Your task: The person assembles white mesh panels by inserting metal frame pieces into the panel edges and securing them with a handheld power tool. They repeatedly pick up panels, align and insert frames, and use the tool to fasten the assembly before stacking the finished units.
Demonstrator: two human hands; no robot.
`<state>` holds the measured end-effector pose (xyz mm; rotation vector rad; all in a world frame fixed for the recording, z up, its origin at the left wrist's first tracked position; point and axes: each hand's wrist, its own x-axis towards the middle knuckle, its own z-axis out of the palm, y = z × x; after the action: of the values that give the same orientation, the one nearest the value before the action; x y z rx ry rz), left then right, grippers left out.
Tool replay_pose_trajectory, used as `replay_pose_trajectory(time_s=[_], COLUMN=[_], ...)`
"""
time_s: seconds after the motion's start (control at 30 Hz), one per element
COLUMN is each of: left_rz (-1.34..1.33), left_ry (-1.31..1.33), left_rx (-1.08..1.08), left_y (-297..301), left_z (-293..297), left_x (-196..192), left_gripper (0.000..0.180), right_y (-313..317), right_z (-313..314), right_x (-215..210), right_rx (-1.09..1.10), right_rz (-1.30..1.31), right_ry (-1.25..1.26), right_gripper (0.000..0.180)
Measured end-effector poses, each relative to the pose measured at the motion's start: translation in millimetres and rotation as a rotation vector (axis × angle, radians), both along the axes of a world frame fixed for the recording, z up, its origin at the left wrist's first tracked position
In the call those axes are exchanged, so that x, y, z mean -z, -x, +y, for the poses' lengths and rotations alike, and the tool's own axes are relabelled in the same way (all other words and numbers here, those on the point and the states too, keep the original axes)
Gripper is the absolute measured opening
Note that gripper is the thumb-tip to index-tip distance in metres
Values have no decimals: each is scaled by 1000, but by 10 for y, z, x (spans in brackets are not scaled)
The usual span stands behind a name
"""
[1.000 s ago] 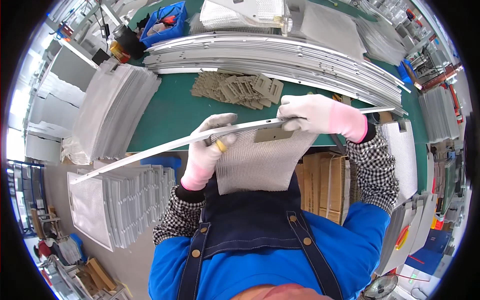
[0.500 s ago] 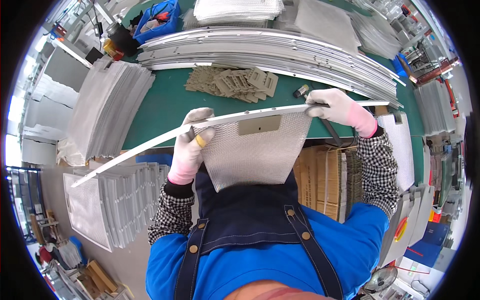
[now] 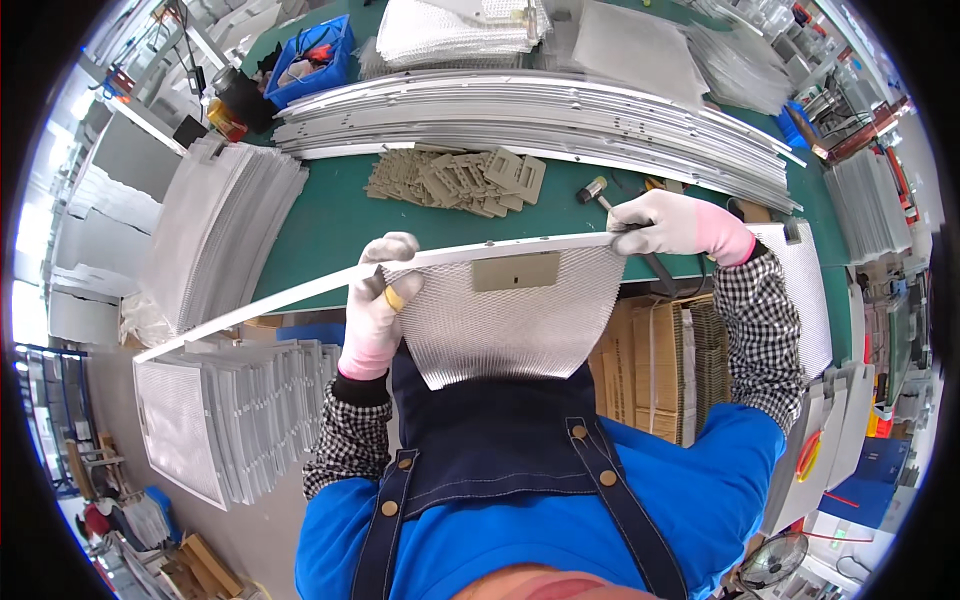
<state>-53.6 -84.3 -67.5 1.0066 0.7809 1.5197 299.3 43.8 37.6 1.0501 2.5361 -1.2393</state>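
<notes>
Since a second ago, the right hand (image 3: 672,225) has slid off the beige plate (image 3: 500,272) toward the upper right corner of the mesh sheet (image 3: 510,325), where I see it gripping; the left hand (image 3: 374,318) pinches the long white strip (image 3: 450,253) at the sheet's upper left corner; the strip follows the sheet's top edge and juts past its left side; beyond the sheet, beige pieces (image 3: 450,180) lie heaped on the green worktop (image 3: 320,220).
</notes>
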Motion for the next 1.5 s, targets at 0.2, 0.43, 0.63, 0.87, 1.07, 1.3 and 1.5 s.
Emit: replay_pose_trajectory(time_s=[0.2, 0.43, 0.63, 0.87, 1.07, 1.3, 1.5], left_rz=[-147, 184, 1357, 1664, 1511, 1477, 1468], left_ry=[-22, 127, -99, -345, -291, -178, -139], left_rx=[-63, -126, -33, -9, 58, 46, 4], left_y=[-33, 161, 511, -25, -46, 34, 84], left_z=[8, -139, -438, 80, 119, 151, 215], left_x=[22, -96, -1023, -892, -1010, -901, -796], left_gripper=[33, 44, 26, 29, 24, 24, 23], right_y=[46, 140, 237, 326, 121, 317, 409], right_z=[-81, -152, -48, -151, -466, -1049, -1648], right_x=[49, 375, 244, -186, 42, 718, 1458], right_rx=[1, 6, -55, -139, 101, 779, 914], right_rz=[84, 46, -46, -64, 176, 607, 859], right_ry=[-125, -601, -495, -190, -78, 89, 263], right_gripper=[19, 24, 32, 25, 24, 28, 48])
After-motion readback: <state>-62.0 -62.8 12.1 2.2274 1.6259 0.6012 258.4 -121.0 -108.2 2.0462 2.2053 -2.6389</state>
